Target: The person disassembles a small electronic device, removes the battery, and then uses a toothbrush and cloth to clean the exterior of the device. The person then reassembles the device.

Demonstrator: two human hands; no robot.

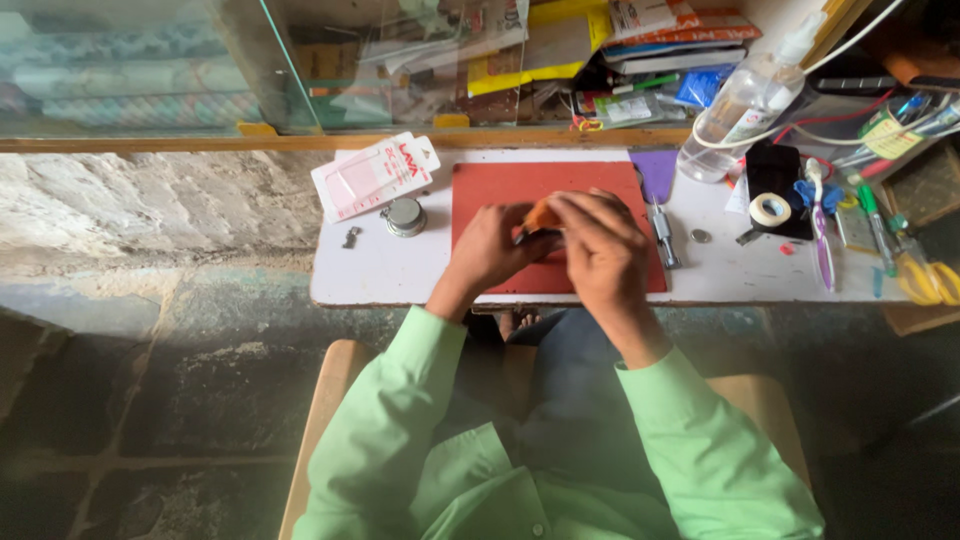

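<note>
The person wears a light green, long-sleeved shirt of smooth cloth. Both sleeves run full length and end in plain cuffs at the wrists, the cloth creased along the forearms and bunched at the elbows. A folded collar and front placket show at the bottom of the view. Dark blue-grey trousers cover the lap. The left hand (487,248) and right hand (602,252) are bare, without gloves.

A repair stall: tool-strewn bench (400,275) before a glass showcase (250,70).
</note>
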